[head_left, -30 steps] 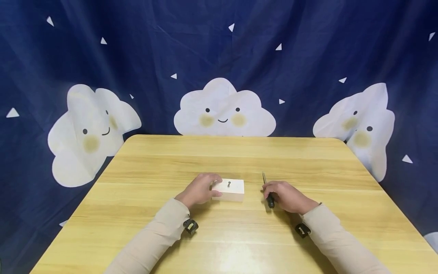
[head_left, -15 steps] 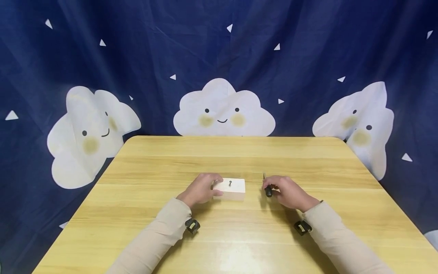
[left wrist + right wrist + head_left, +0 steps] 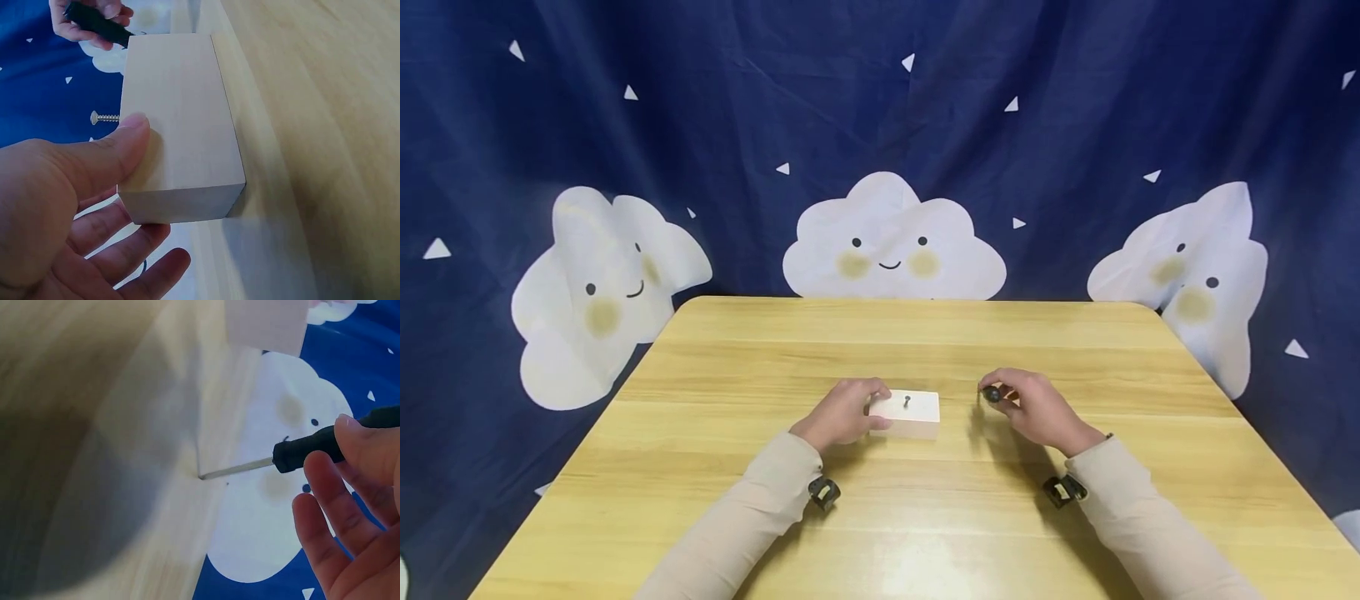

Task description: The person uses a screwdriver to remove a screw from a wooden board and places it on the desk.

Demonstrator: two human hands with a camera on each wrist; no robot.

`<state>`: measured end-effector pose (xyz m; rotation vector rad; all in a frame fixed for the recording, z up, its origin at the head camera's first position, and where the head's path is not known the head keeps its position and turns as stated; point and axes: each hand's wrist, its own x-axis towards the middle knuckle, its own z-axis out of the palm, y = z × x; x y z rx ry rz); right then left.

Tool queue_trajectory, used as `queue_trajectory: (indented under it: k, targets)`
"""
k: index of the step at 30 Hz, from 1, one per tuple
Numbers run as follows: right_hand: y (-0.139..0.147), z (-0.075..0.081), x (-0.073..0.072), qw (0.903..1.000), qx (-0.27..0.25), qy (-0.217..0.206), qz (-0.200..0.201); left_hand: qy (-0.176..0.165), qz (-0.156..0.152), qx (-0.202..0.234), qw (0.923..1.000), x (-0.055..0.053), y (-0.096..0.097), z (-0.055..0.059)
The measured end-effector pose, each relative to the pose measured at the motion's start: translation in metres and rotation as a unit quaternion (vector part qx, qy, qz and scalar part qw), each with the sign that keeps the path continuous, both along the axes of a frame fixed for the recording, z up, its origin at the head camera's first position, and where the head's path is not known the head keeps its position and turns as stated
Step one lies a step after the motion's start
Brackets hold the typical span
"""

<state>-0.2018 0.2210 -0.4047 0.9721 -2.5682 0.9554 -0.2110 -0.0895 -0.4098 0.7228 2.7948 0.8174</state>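
Note:
A pale wooden block [image 3: 917, 427] lies on the table, a screw [image 3: 105, 117] standing up from its top face with part of the thread exposed. My left hand [image 3: 842, 412] grips the block's left end, thumb on the near side; the fingertips behind it are partly hidden. To the right of the block, my right hand [image 3: 1037, 410] pinches the black handle of a screwdriver [image 3: 312, 447] between thumb and fingers. The screwdriver is upright, shaft downward, and its tip appears to touch the tabletop in the right wrist view.
The wood-grain table [image 3: 880, 508] stretches around both hands. Behind it hangs a dark blue curtain [image 3: 730, 100] printed with white clouds. A black camera mount [image 3: 824, 493] sits on the left wrist, with another mount [image 3: 1064, 492] on the right.
The screwdriver has swung from lying nearly flat to upright, its handle rising as my right hand turned and lifted. My left hand keeps its grip on the block, which hardly moves.

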Motion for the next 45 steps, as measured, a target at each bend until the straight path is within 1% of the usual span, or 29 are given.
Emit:
queue_trajectory:
  k: [4,8,12,16,22,28,32,36,39,41,45]
  targets:
    - [0.001,0.006,-0.002,0.9996,-0.018,0.000,-0.024,0.002,0.000,-0.005,1.0000,0.000,0.000,0.001]
    - [0.002,0.010,-0.003,0.9979,-0.042,0.009,-0.048,0.005,0.003,-0.005,1.0000,0.000,0.001,0.002]
    - [0.001,0.012,-0.002,0.9952,-0.061,0.035,-0.069,0.001,0.005,-0.009,0.9999,0.001,0.001,0.002]
    - [-0.003,0.016,-0.003,0.9922,-0.080,0.057,-0.078,-0.003,0.006,-0.011,0.9999,0.001,0.001,0.002]
    - [-0.008,0.024,-0.004,0.9886,-0.106,0.054,-0.093,0.005,0.003,-0.013,0.9999,0.000,0.002,0.001]
    - [-0.013,0.025,-0.005,0.9815,-0.156,0.066,-0.090,0.006,0.000,-0.013,0.9999,0.000,0.002,0.001]
    - [-0.015,0.025,-0.006,0.9778,-0.177,0.074,-0.085,0.008,-0.001,-0.015,0.9999,0.000,0.002,0.000]
    - [-0.019,0.027,-0.006,0.9735,-0.203,0.079,-0.069,0.013,-0.004,-0.018,0.9998,0.000,0.002,0.001]
    - [-0.024,0.030,-0.006,0.9701,-0.218,0.082,-0.069,0.018,-0.008,-0.022,0.9996,0.000,0.002,0.001]
    - [-0.028,0.033,-0.005,0.9678,-0.226,0.083,-0.074,0.020,-0.010,-0.024,0.9994,0.000,0.002,0.001]
    - [-0.042,0.049,0.006,0.9635,-0.242,0.084,-0.078,0.023,-0.012,-0.030,0.9992,0.000,0.002,0.002]
